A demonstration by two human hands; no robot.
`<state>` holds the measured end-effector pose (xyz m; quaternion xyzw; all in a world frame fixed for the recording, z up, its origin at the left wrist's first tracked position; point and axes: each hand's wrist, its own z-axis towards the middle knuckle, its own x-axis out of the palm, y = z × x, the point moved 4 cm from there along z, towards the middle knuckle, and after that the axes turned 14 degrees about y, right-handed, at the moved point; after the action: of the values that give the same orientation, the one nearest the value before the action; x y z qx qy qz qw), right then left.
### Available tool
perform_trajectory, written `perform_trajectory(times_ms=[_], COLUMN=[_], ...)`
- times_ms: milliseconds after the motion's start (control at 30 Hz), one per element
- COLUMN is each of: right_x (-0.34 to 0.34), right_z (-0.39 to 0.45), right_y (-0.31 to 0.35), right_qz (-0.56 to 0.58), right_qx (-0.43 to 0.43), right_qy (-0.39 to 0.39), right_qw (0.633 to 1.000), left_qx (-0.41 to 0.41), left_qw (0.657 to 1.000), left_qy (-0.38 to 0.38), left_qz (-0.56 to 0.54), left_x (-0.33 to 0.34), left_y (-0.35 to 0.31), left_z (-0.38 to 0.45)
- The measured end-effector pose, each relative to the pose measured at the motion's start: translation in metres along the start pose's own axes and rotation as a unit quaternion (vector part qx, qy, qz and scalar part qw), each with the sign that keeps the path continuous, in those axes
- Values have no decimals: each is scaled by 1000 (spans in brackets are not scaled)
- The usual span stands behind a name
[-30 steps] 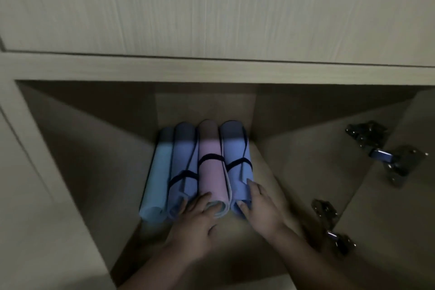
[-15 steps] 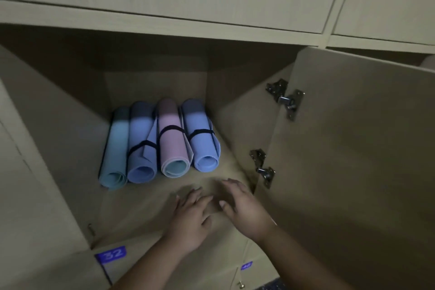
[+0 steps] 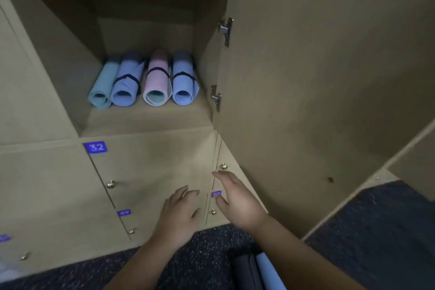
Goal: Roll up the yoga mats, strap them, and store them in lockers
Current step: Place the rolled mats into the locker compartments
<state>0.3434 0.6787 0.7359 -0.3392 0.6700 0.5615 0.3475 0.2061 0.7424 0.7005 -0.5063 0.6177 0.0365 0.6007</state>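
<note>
Several rolled yoga mats lie side by side inside the open locker (image 3: pixel 146 120): a teal mat (image 3: pixel 103 87) at the left, a blue mat (image 3: pixel 127 87) with a black strap, a pink mat (image 3: pixel 156 85) with a black strap, and a blue strapped mat (image 3: pixel 183 85) at the right. Their rolled ends face me. My left hand (image 3: pixel 179 214) and my right hand (image 3: pixel 237 200) hover low in front of the closed lockers below, fingers relaxed, holding nothing, well clear of the mats.
The locker door (image 3: pixel 317 92) stands swung open on the right, with two metal hinges (image 3: pixel 224 30). Below is closed locker 32 (image 3: pixel 95 147) with small brass knobs (image 3: pixel 110 183). Dark speckled floor (image 3: pixel 207 261) lies at the bottom, with a blue and dark mat edge (image 3: pixel 261 271).
My hands left the mat ends and drew back out of the locker, down past its front edge. The view pulled back and tilted down, showing the lower lockers and the floor.
</note>
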Motion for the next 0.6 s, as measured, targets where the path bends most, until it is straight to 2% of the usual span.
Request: perform_trajectory(times_ms=[100,200,333,467,600], right_x=[14,21,20,29,65], right_z=[-56,-103,-156,-216,-278], right_y=[-10,-13,-16,-26,-38], right_qz=[7,2,13,38,69], right_qx=[2,-3,9,68,144], right_qy=[17,28,6,-19,-9], right_qw=[1000,1000,1000,997,987], left_qx=[2,7,26,46,61], left_qw=[1000,1000,1000,998,996], left_qy=[21,10,8,22,57], left_qz=[1,-6,4,21,17], left_x=[33,46,59,76,106], left_y=[-20,-37,-60,-77,-78], left_z=[-43,-76,-107,-137,-174])
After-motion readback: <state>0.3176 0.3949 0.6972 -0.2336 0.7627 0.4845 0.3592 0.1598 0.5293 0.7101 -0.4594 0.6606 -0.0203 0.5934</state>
